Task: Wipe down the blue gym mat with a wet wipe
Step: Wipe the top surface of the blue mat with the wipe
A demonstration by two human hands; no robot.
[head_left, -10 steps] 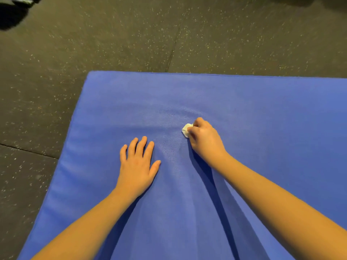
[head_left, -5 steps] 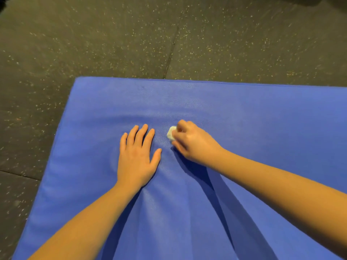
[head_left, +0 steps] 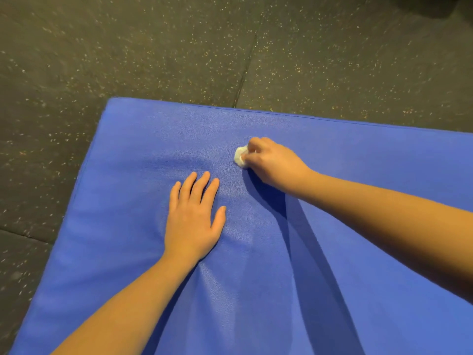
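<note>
The blue padded vinyl gym mat (head_left: 358,175) lies flat on a dark rubber floor (head_left: 128,47) flecked with pale specks. The mat's far edge and left edge are in view and meet at a rounded corner at upper left. The mat runs out of the picture at the right and at the bottom.

The small crumpled white wet wipe (head_left: 240,156) sits on the mat surface, toward the far edge but inside it. The right hand (head_left: 275,165) grips the wipe: its fingers are curled round the wad and hold it against the mat. Part of the wipe shows to the left of the fingertips. The right forearm enters from the right edge and casts a dark shadow on the mat.

The left hand (head_left: 194,216) rests palm down on the mat, with 4 fingers straight and close together and the thumb spread to the right. It holds nothing. It lies nearer the person than the wipe, to its left and apart from it. The mat surface dips and creases around both hands.
</note>
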